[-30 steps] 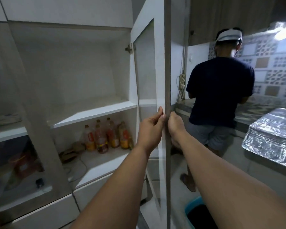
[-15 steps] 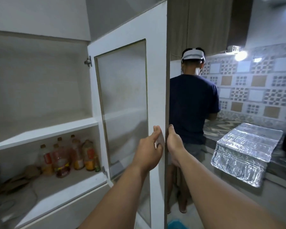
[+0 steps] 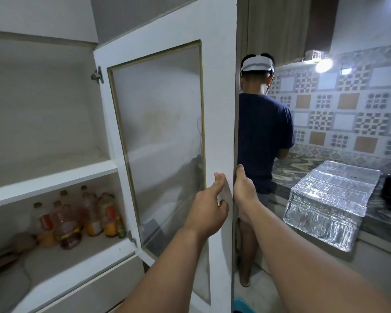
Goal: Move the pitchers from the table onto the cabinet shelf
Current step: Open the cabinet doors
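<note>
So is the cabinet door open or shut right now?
Open. The cabinet door stands swung out from its hinge, baring the shelves; both hands flank its free edge.

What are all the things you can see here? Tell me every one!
cabinet door: one, white frame with a frosted pane, swung open in the middle
upper shelf: one, white, left
bottles: about six, clear with orange and red labels, on the lower shelf, left
foil-wrapped block: one, silver, on the counter, right
other person: one, dark blue shirt, behind the door, back turned
lamp: one, lit, on the tiled wall
left hand: open, against the door's edge
right hand: on the door's edge
</note>
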